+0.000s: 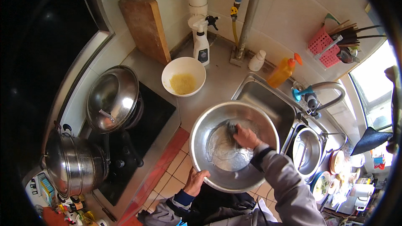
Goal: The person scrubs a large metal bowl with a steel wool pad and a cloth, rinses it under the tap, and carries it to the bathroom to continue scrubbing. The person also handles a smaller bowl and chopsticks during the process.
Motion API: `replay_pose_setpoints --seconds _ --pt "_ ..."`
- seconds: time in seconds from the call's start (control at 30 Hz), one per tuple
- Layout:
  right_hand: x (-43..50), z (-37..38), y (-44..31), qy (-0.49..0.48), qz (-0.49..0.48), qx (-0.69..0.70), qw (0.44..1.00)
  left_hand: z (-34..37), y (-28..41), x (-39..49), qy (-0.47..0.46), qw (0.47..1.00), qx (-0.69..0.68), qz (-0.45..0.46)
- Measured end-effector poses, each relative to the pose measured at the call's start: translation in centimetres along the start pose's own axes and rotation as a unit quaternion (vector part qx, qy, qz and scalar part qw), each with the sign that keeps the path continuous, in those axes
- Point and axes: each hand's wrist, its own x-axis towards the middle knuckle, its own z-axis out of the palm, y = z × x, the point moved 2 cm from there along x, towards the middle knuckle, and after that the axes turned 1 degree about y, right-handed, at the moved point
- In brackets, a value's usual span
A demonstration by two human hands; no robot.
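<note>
A large stainless steel basin (235, 182) is tilted towards me, partly over the sink's front edge. My left hand (195, 182) grips its lower left rim, thumb over the edge. Inside the basin, my right hand (248, 137) holds a dark scrubber (231, 128), blurred and partly hidden by the fingers, against the wet-looking bottom. Behind the basin lies a stainless steel sink bowl (267, 95), partly covered by it. To the left on the counter stands a white bowl (198, 67) with yellowish contents.
A lidded wok (113, 100) and a steel steamer pot (75, 163) stand on the black hob (157, 106). Along the wall are a wooden cutting board (144, 28), a spray bottle (201, 45) and an orange pump bottle (281, 72). A curved faucet (340, 94) rises at right, near a smaller basin (306, 153).
</note>
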Motion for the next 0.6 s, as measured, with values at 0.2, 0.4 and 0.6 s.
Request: replay_pose_setpoints --seconds 0.2,0.4,0.6 --pt "-2.8 -4.2 0.6 0.079 0.064 -0.079 0.992 0.0 -0.3 0.1 0.0 0.999 -0.025 0.04" --pt "0.6 1.6 -0.7 0.089 0.065 -0.1 0.989 -0.1 0.0 0.0 -0.013 0.999 0.007 0.029" --pt "-0.3 -2.8 2.2 0.062 0.035 0.11 0.991 -0.3 -0.7 0.1 0.018 0.999 -0.028 -0.007"
